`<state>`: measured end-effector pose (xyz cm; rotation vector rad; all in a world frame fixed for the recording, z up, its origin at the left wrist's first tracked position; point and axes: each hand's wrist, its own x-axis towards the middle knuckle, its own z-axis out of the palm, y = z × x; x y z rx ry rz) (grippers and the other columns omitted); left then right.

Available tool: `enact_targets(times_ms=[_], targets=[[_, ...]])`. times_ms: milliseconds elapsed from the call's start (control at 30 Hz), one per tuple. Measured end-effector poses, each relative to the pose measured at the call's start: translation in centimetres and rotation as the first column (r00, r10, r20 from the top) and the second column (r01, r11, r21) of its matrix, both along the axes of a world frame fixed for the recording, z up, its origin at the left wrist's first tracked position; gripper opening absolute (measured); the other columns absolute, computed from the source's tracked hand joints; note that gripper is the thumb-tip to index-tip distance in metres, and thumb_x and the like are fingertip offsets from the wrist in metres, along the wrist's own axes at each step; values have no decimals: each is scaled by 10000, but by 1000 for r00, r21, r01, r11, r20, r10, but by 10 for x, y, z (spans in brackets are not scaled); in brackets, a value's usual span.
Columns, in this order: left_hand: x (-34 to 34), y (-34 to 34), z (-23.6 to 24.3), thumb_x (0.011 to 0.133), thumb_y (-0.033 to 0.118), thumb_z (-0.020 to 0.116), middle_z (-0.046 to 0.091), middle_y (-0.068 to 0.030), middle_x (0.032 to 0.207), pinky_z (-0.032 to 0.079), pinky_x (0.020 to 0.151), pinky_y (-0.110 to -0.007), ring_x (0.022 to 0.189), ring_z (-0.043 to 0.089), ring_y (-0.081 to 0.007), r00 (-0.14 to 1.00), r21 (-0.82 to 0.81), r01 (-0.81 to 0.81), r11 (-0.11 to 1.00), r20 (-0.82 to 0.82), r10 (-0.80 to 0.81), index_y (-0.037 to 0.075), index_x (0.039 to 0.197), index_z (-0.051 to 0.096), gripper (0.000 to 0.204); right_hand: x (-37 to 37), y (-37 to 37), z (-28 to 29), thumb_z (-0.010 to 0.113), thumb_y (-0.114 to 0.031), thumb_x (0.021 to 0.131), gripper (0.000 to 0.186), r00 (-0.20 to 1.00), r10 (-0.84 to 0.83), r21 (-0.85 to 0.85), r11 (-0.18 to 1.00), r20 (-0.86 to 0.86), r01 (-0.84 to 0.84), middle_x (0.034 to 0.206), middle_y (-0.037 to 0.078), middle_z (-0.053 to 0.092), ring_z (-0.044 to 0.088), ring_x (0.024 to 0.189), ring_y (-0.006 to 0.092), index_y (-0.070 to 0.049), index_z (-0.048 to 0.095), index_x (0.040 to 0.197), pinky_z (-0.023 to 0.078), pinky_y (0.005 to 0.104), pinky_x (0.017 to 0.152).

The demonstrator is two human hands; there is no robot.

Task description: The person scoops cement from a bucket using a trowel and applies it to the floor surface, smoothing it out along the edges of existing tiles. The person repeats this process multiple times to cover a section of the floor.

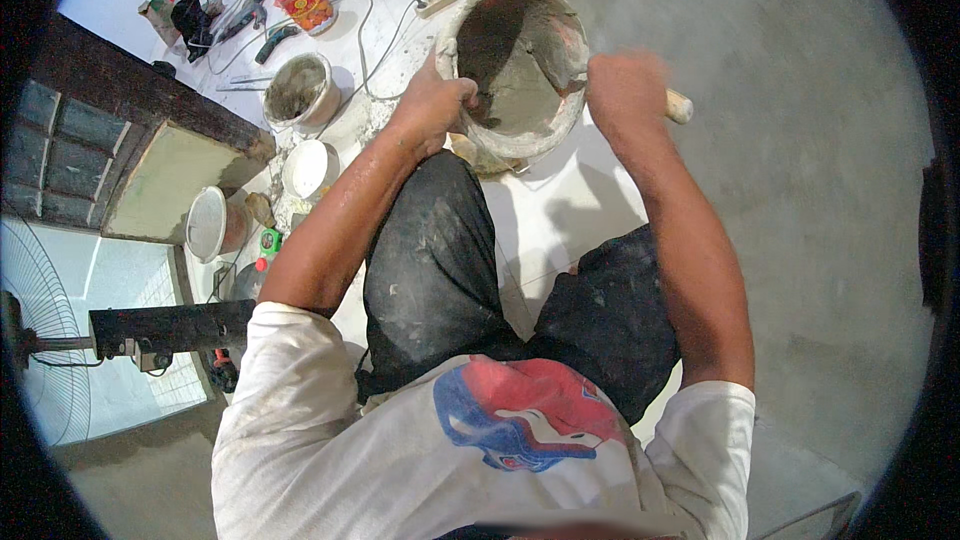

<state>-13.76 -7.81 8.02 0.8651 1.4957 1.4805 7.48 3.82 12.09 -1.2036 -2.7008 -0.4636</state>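
Note:
A mortar-caked bucket (515, 147) is tipped toward me just beyond my knees, with wet grey mortar (520, 90) inside it. My left hand (435, 105) grips the bucket's left rim, thumb over the edge. At the opposite rim, my right hand (628, 95) is closed around a trowel, slightly blurred. The end of the trowel's wooden handle (680, 107) sticks out to the right of the fist. Its blade reaches into the bucket, smeared with mortar and hard to make out.
A plastered grey wall (770, 190) rises close on my right. To the left stand a smaller mortar bucket (298, 90), a white tub (310, 170) and another pail (208, 224). Farther off are a red tub (305, 2), power tools and trailing cords. A fan (40, 340) is at far left.

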Motion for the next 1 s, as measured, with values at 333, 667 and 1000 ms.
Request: enact_targets(times_ms=[333,667,1000], targets=[[1,-3,4,765,-55,549,574,-47,929,614,640,-433,756,611,-196,982,8,-37,999,187,35,81,1331,458,589,-36,-10,-24,650,-193,838,175,995,-45,-7,999,-85,44,897,128,731,683,913,294,-119,802,883,496,432,745],[11,-9,13,783,-47,558,553,-34,895,544,574,-364,731,575,-165,982,28,-72,997,180,65,99,1337,462,582,-42,-23,-16,643,-190,841,196,978,19,45,999,-207,-10,979,131,709,627,974,288,-83,790,914,474,426,799],[8,-7,9,785,-42,565,587,-52,885,534,670,-348,747,584,-178,988,71,-65,995,143,54,13,1221,514,443,-41,-21,-22,627,-150,808,156,964,200,198,966,-173,-165,906,95,676,618,935,265,-75,747,873,480,415,813]])
